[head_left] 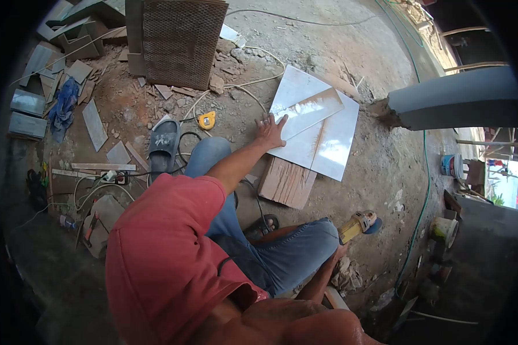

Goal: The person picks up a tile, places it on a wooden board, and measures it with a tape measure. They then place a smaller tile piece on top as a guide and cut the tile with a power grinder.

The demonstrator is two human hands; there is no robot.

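My left hand (270,132) lies with spread fingers on the left edge of a narrow tile strip (313,114). Beneath that strip is a large glossy white tile (335,155) with a brown dusty streak across it. A brown ridged slab (288,183) sticks out from under the large tile. At the lower right, my right hand (342,250) is closed around a yellow angle grinder (354,227), beside my bent knee. The grinder's disc (375,225) faces away from the tiles; whether it spins cannot be made out.
A yellow tape measure (206,120) and a grey sandal (164,144) lie left of the tiles. Stacked tiles (181,43) stand at the top. Broken tile pieces (95,125) and cables litter the ground. A column (457,98), a green hose (426,178) and buckets (444,230) are rightward.
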